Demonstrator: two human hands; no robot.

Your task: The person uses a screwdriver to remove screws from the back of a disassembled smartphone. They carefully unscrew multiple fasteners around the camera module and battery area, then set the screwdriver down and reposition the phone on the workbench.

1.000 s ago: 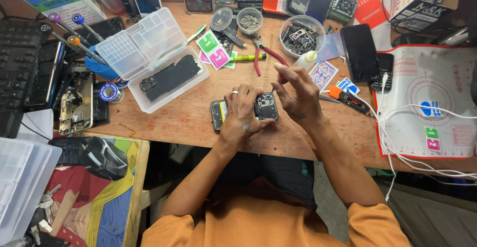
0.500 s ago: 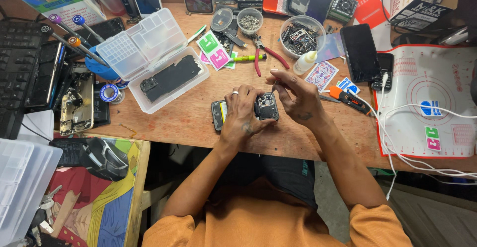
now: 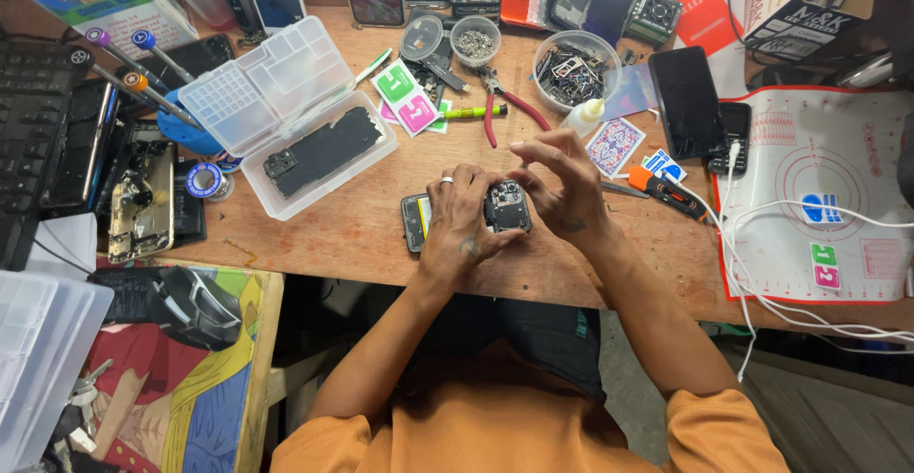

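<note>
Wooden workbench (image 3: 362,230), cluttered, seen from above; person in orange shirt seated at 6 o'clock edge.

Centre of bench: opened phone (image 3: 466,214) lying flat, its innards facing up, camera-module end toward 3 o'clock. Left hand (image 3: 459,221) lies over the phone's middle, fingers curled down around it and pinning it to the wood; ring on one finger. Right hand (image 3: 560,187) at the phone's 3 o'clock end, thumb and forefinger pinched together just above the camera corner, other fingers fanned upward. Whether anything sits in that pinch cannot be told.

Around the hands:
- 10 o'clock: clear plastic organiser box (image 3: 286,111), lid open, dark phone part lying in its tray.
- 12 o'clock: red-handled pliers (image 3: 505,111), yellow-green pen-like tool (image 3: 471,111), pink and green sticker tabs (image 3: 407,97).
- 1 o'clock: clear round tub (image 3: 571,68) of small metal parts; small white bottle (image 3: 583,116) just beside it.
- 2 o'clock: black phone (image 3: 687,102) face up.
- 3 o'clock: orange-and-black cutter (image 3: 666,192), near the right wrist; beyond it a white repair mat with red border (image 3: 819,159), white cable (image 3: 762,273) looping across it.
- 9 o'clock: stripped phone chassis (image 3: 141,202), screwdrivers (image 3: 152,92) in a blue stand, black keyboard (image 3: 29,149) at bench edge.
</note>
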